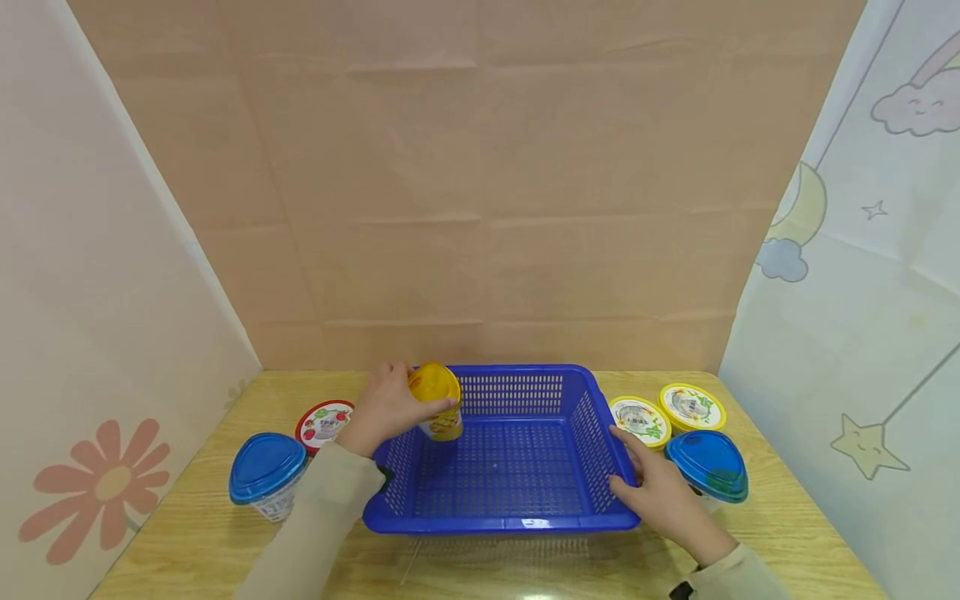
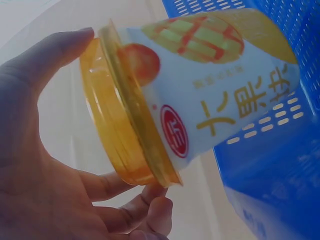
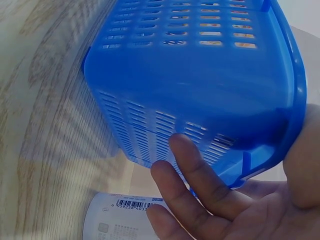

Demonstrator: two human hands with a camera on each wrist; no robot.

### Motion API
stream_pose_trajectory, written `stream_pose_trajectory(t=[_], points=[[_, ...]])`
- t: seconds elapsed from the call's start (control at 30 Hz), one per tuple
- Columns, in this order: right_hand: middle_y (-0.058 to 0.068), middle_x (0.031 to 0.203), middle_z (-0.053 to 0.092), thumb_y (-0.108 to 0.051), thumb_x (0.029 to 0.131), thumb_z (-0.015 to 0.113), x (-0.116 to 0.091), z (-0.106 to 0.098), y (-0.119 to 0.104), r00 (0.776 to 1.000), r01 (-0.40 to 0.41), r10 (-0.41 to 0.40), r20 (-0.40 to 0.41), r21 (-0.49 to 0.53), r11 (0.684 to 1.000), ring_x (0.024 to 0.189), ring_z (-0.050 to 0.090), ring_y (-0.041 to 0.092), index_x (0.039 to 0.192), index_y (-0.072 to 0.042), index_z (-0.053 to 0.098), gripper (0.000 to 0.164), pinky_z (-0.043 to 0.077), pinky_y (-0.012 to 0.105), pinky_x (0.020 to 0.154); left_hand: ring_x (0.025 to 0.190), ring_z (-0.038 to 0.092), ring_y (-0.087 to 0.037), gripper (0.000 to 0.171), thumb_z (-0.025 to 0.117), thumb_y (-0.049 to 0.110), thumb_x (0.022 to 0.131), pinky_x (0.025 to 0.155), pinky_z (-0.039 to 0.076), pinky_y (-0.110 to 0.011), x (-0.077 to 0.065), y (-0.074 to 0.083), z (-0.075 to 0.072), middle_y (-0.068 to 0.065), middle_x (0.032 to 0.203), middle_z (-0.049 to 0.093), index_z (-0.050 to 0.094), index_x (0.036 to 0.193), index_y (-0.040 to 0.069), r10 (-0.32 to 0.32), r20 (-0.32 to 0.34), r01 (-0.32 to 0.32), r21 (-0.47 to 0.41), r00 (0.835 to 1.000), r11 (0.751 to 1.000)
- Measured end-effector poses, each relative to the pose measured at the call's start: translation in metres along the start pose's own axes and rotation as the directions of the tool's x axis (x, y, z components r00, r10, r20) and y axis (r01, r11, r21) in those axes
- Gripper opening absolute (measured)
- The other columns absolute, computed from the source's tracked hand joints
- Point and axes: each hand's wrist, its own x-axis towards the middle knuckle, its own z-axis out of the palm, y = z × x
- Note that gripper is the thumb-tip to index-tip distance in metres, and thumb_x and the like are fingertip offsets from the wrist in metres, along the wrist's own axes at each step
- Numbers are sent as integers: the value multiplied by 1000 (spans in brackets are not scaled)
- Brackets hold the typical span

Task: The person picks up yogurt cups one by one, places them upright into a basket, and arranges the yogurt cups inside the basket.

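A yogurt cup [image 1: 444,423] with a clear yellow lid and mango pictures is held by my left hand [image 1: 386,408], thumb and fingers round its lid. It hangs over the left part of a blue perforated plastic basket [image 1: 495,525]. In the left wrist view the cup [image 2: 200,95] has its printed side toward the basket, the thumb on one side of the lid and fingers on the other. My right hand [image 1: 663,492] holds the basket's right rim, with its thumb over the edge. Seen from the right wrist, its fingers [image 3: 187,160] lie along the outer wall.
Left of the basket stand a blue-lidded tub [image 1: 267,467] and a red-rimmed tub [image 1: 324,421]. On its right are two yellow-rimmed tubs [image 1: 640,419] and another blue-lidded tub [image 1: 708,465]. A paper-covered wall [image 1: 480,208] rises behind the wooden table [image 1: 187,542].
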Motion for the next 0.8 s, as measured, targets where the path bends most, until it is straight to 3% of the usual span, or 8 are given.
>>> stream_pose_trajectory(t=[0.47, 0.8], points=[[27, 124, 65, -12, 90, 68, 1, 1, 2, 1000, 8, -8, -4, 17, 1000, 105, 69, 31, 152, -7, 37, 70, 60, 42, 80, 101, 50, -36, 92, 78, 67, 70, 87, 49, -49, 7, 2, 6, -20, 111, 58, 57, 125, -3, -47, 63, 45, 35, 997, 998], [27, 125, 64, -12, 90, 67, 1, 1, 1, 1000, 11, -11, -6, 14, 1000, 105, 69, 31, 152, -6, 37, 69, 60, 42, 80, 114, 51, -42, 95, 81, 65, 68, 95, 48, -56, 12, 3, 11, -22, 122, 58, 56, 132, -1, -81, 90, 78, 37, 993, 996]])
